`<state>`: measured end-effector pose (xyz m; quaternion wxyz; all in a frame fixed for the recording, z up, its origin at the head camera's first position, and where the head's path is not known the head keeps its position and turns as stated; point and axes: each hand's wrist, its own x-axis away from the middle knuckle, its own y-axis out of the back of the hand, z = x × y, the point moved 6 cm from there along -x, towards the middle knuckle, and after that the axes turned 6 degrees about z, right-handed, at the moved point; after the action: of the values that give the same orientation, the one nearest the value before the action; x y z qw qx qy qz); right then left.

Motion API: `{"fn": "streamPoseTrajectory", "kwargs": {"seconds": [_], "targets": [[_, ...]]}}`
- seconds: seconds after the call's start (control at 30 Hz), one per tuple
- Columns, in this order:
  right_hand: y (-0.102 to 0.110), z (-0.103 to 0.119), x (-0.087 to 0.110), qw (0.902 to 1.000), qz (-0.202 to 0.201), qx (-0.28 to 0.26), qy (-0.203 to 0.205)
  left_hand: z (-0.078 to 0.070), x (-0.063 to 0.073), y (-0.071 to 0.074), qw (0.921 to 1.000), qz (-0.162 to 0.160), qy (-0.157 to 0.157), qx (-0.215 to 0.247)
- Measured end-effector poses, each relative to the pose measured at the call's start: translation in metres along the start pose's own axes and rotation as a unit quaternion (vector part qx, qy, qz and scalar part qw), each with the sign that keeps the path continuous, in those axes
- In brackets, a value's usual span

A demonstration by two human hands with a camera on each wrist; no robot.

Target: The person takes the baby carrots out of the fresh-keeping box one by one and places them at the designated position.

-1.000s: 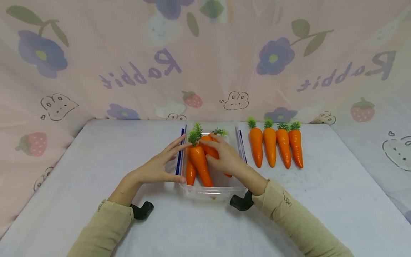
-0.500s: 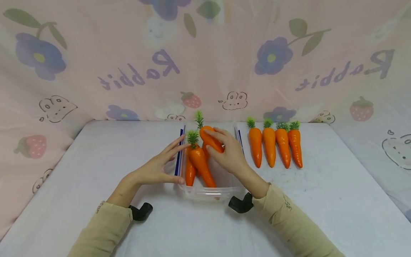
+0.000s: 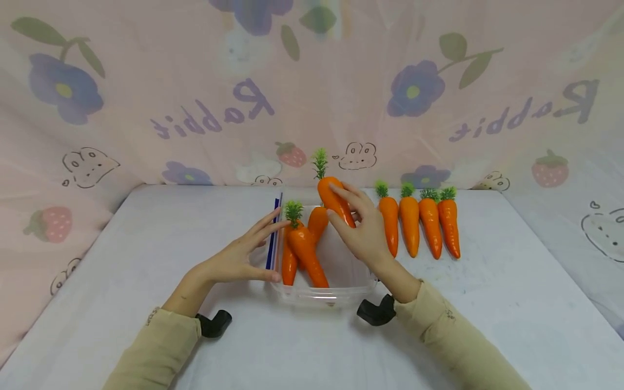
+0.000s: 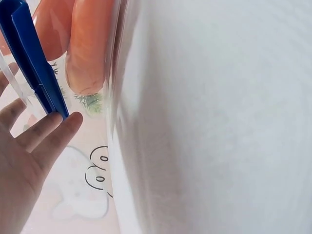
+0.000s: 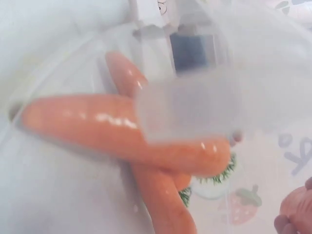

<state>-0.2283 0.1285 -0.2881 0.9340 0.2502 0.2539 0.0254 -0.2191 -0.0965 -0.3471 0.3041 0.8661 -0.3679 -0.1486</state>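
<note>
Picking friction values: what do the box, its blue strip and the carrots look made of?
Box: likely clear, glossy plastic; see-through walls, bright rim reflections.
Blue strip: probably rigid plastic, smooth, opaque; straight, moulded-looking edges.
Carrots: artificial-looking, glossy; sharp highlights suggest plastic or coated foam, can't tell which.

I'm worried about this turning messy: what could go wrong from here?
The glossy artificial carrot might slip from the right hand. The crossed carrots in the clear plastic box could roll if bumped, since they lie over one another. And the right hand, overlapping the nearest of the row of four carrots in the head view, may brush it.
</note>
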Motion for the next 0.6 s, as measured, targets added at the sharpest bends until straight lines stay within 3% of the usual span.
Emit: {"fn": "streamPoseTrajectory", "kwargs": {"seconds": [0.27, 0.6], "targets": [[0.022, -0.003, -0.003, 0.9990, -0.038, 0.014, 0.019, 0.001, 0.000, 0.001, 0.9999, -0.003, 0.005, -0.008], [0.053, -0.022, 0.001, 0.9966, -0.077, 0.031, 0.004, 0.002, 0.000, 0.000, 0.9999, -0.002, 0.011, -0.012]]}}
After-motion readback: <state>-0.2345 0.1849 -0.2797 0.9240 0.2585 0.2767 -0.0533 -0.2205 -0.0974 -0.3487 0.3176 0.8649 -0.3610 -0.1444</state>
